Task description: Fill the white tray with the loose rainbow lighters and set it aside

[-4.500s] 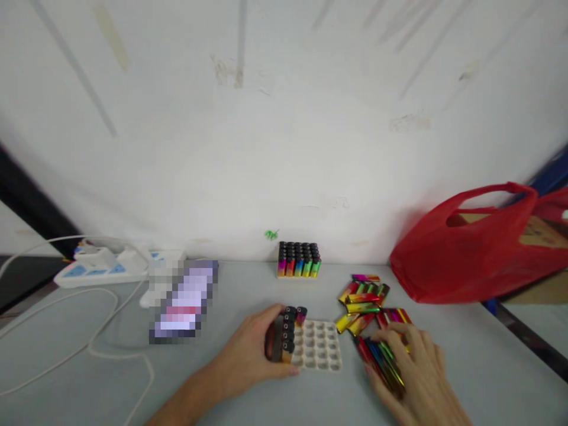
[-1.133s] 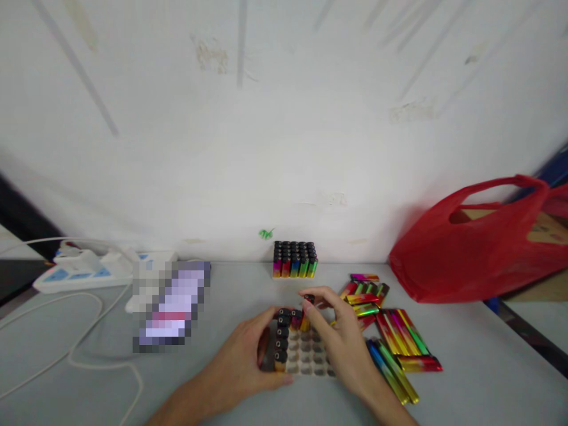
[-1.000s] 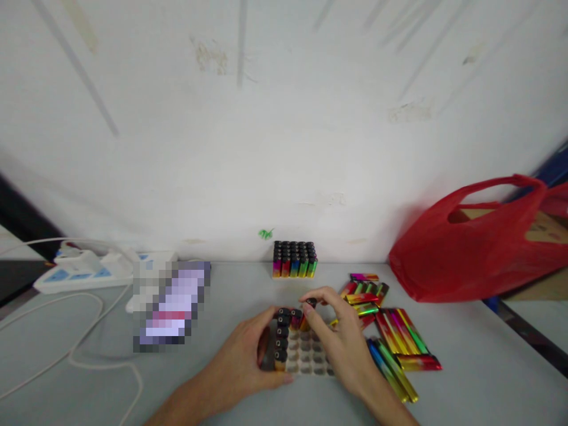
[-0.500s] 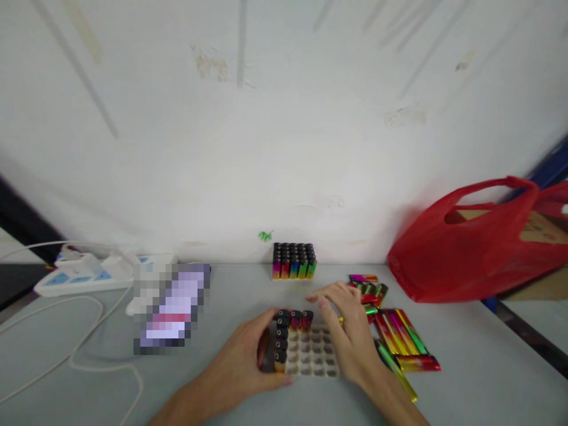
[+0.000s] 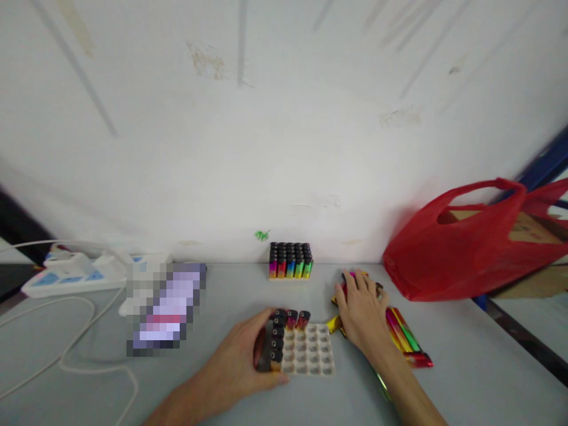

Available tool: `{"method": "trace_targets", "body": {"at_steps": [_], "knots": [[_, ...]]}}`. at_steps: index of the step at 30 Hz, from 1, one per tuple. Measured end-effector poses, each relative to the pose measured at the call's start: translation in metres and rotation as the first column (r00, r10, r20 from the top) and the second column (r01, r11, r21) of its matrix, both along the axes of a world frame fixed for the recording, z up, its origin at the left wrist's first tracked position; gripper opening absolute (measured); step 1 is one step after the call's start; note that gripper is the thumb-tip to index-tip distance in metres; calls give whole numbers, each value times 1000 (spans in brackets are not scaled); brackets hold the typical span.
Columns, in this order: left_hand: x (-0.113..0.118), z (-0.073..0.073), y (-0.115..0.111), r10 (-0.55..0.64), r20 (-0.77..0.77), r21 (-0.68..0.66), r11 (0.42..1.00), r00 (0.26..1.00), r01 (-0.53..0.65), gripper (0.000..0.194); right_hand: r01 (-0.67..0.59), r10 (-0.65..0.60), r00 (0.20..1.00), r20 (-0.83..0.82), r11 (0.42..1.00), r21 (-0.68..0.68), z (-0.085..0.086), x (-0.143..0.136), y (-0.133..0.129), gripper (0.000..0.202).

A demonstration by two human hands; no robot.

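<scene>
My left hand (image 5: 242, 352) is wrapped round the left end of a pale tray (image 5: 314, 350) with rows of holes. Black-topped lighters (image 5: 276, 332) stand in its left column, and two more stand at the back beside them. The other holes show no lighters. My right hand (image 5: 360, 305) lies spread, palm down, over a pile of shiny coloured lighters right of the tray; its fingertips partly cover them. More lie loose (image 5: 402, 331) beside my right wrist. Behind the tray, a full block of lighters (image 5: 290, 261) stands upright near the wall.
A phone (image 5: 171, 307) with a blurred screen lies at the left, near a white power strip (image 5: 73, 275) and looping white cables (image 5: 86, 331). A red bag (image 5: 465, 248) with cardboard inside stands at the right. A pale wall (image 5: 284, 130) rises behind the table.
My right hand has moved right, from the tray's back right corner onto the loose lighters, and its fingers have spread. A yellow lighter now shows left of it. My left hand stays at the tray.
</scene>
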State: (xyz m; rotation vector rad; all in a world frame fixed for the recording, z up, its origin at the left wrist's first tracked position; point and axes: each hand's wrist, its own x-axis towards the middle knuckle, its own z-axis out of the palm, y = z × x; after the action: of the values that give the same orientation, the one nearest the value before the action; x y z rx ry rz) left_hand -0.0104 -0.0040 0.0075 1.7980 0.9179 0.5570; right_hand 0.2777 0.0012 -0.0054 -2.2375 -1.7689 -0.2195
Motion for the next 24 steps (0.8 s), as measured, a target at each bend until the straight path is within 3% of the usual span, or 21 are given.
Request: {"method": "trace_targets", "body": {"at_steps": [7, 12, 17, 20, 22, 24], "knots": [[2, 6, 0, 14, -1, -9, 1000, 1000, -14, 75, -346, 351, 934, -69, 935, 81, -1, -10, 1, 44], [2, 8, -2, 27, 6, -33, 999, 1000, -27, 71, -443, 454, 888, -71, 887, 132, 1, -18, -1, 44], [1, 7, -1, 32, -19, 18, 999, 999, -32, 73, -473, 484, 873, -57, 870, 140, 7, -25, -5, 21], [1, 6, -1, 17, 14, 8, 1000, 1000, -17, 70, -440, 500, 827, -259, 860, 257, 13, -29, -9, 14], [1, 5, -1, 6, 37, -6, 1000, 999, -6, 68, -346, 489, 729, -479, 867, 359, 17, -31, -11, 7], [1, 5, -1, 6, 42, -5, 1000, 999, -6, 69, -232, 462, 563, -686, 884, 404, 22, -34, -13, 8]]}}
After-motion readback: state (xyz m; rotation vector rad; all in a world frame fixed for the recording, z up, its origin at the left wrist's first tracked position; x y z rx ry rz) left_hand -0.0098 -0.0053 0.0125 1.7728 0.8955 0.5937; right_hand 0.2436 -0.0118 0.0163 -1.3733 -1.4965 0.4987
